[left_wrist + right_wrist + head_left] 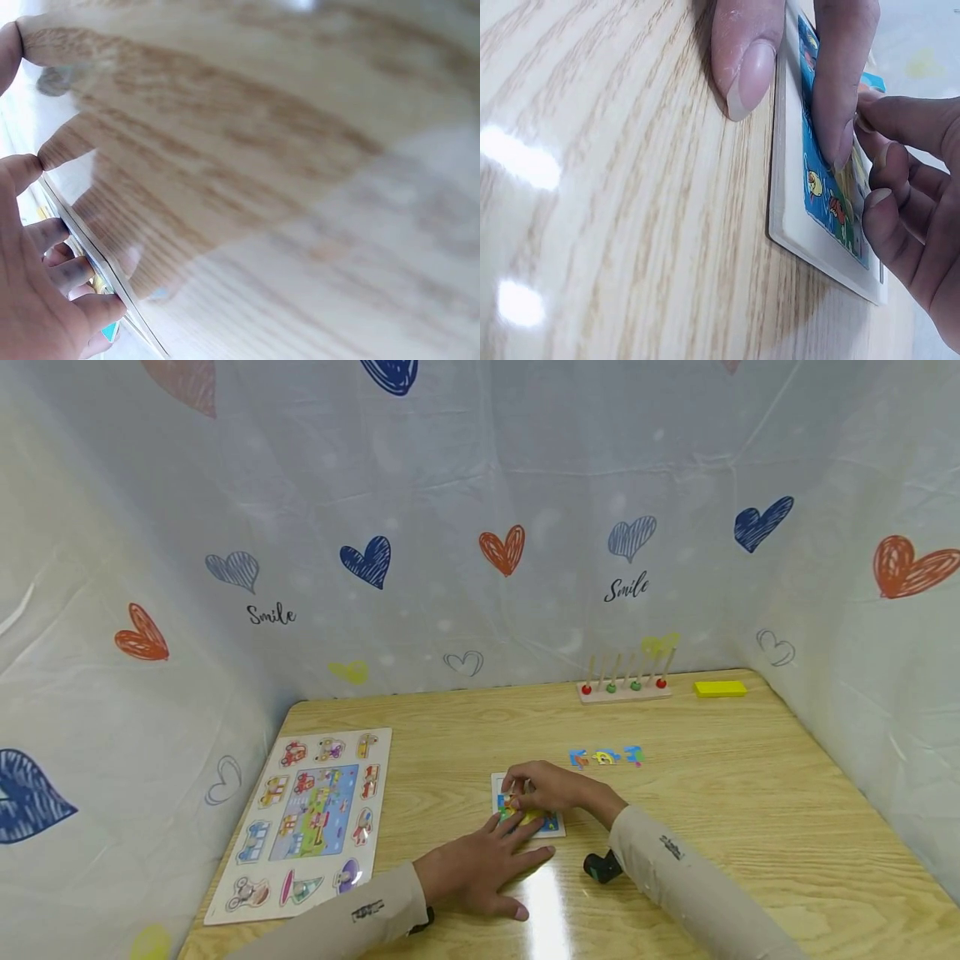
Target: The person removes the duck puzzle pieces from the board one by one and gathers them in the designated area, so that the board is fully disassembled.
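A small white-framed jigsaw puzzle [553,828] with a blue, colourful picture lies flat on the wooden table, partly hidden under both hands. My left hand [487,864] reaches over its near side with straight, spread fingers, some resting on the picture; the thumb lies apart on the table. At the far side, my right hand [551,787] bends its fingers down over the puzzle. In the right wrist view its thumb and fingertips pinch a puzzle piece, whose blue corner [874,81] shows behind the fingers. The rest of that piece is hidden.
Three loose puzzle pieces [605,757] lie in a row beyond the right hand. A large peg puzzle board [382,752] occupies the left side. Toward the back right stand a peg rack [626,695] with beads and a yellow block [720,689]. Heart-printed curtains [442,618] enclose the table.
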`<action>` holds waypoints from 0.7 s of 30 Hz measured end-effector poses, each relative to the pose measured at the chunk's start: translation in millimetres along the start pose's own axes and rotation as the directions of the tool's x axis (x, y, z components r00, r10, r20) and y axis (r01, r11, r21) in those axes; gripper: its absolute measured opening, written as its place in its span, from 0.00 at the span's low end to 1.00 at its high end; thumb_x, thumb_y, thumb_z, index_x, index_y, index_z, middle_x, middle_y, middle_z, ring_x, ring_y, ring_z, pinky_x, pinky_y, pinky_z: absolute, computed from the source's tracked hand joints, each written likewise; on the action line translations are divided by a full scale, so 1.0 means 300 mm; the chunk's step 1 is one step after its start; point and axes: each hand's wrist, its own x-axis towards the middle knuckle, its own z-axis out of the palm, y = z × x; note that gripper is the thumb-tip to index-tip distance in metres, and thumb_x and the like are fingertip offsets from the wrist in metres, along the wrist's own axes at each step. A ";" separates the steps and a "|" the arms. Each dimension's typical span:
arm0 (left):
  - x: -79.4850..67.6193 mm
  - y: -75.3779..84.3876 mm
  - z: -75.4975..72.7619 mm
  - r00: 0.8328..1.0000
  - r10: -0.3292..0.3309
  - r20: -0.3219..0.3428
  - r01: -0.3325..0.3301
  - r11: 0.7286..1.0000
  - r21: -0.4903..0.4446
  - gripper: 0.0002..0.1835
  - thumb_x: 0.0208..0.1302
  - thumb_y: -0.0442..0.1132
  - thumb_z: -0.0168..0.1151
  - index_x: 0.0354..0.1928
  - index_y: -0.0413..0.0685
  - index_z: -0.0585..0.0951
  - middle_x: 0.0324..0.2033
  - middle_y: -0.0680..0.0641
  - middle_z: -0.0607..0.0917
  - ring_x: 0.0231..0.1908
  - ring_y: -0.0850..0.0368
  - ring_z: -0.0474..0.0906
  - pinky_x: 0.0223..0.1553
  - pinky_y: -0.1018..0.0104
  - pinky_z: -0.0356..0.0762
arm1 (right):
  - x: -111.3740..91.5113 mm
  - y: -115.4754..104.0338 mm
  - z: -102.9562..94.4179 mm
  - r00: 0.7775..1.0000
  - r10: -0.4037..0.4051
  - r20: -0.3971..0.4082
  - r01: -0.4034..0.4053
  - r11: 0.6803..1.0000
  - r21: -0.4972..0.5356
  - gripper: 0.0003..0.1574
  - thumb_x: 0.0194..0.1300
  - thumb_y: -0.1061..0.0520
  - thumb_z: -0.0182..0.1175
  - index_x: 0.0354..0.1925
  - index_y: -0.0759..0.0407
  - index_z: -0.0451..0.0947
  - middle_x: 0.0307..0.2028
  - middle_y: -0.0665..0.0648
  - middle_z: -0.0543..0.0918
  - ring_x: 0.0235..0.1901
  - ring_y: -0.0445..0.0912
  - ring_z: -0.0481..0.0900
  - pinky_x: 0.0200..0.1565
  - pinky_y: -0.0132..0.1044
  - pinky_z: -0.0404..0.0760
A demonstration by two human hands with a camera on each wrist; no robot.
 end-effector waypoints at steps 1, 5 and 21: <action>0.000 0.000 0.000 1.000 0.000 0.002 0.000 1.000 -0.001 0.45 0.68 0.75 0.40 0.81 0.69 0.43 0.81 0.47 0.41 0.79 0.42 0.40 0.74 0.41 0.53 | 0.000 0.002 0.000 1.000 0.000 0.003 0.000 1.000 0.000 0.07 0.73 0.57 0.60 0.49 0.53 0.80 0.39 0.48 0.82 0.37 0.40 0.78 0.41 0.33 0.79; 0.002 0.000 0.000 1.000 -0.002 0.008 0.002 1.000 0.002 0.45 0.68 0.75 0.39 0.81 0.69 0.43 0.81 0.47 0.40 0.79 0.42 0.39 0.75 0.41 0.52 | 0.000 0.005 -0.002 1.000 -0.014 0.011 0.014 1.000 0.002 0.06 0.74 0.56 0.60 0.45 0.54 0.82 0.37 0.48 0.82 0.35 0.40 0.77 0.39 0.33 0.78; -0.009 0.009 -0.016 1.000 -0.006 0.020 0.006 1.000 -0.012 0.45 0.69 0.73 0.42 0.81 0.68 0.43 0.81 0.48 0.40 0.80 0.46 0.39 0.76 0.52 0.53 | 0.002 0.000 0.002 1.000 -0.015 0.010 0.014 1.000 0.011 0.05 0.73 0.56 0.60 0.40 0.54 0.82 0.36 0.50 0.82 0.34 0.41 0.75 0.37 0.33 0.76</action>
